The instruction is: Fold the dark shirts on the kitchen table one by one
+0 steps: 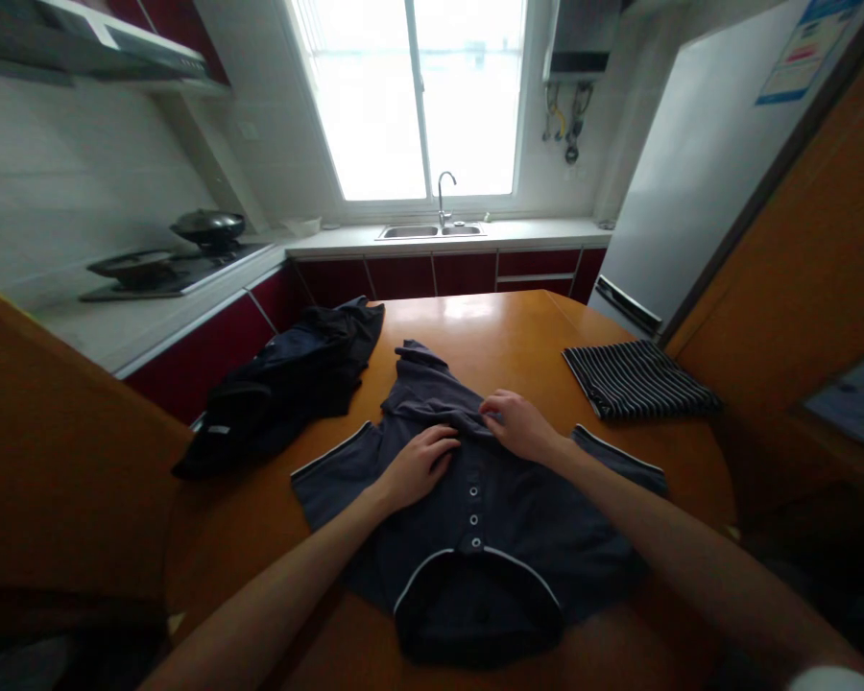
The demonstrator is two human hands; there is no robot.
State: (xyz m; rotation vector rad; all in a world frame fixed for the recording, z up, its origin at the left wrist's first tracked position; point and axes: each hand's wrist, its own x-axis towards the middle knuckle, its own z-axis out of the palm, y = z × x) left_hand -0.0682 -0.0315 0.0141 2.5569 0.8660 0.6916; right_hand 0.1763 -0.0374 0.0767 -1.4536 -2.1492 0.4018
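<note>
A dark grey-blue polo shirt point(525, 509) lies spread on the wooden table, its white-edged collar towards me and several pale buttons down its placket. Its far end is bunched and narrows away from me. My left hand point(419, 468) rests on the shirt's chest, left of the placket, with loosely bent fingers lying on the cloth. Against the bunched fabric, just right of centre, my right hand point(518, 425) has its fingers curled and pinched at a fold. The fingertips there are partly hidden.
On the table's left lies a heap of black clothing point(288, 374). A folded black-and-white striped garment point(639, 378) lies at the right. Beyond the wooden table point(490, 317) are a sink point(432, 231), a stove with pans point(208, 228) and a fridge point(691, 163).
</note>
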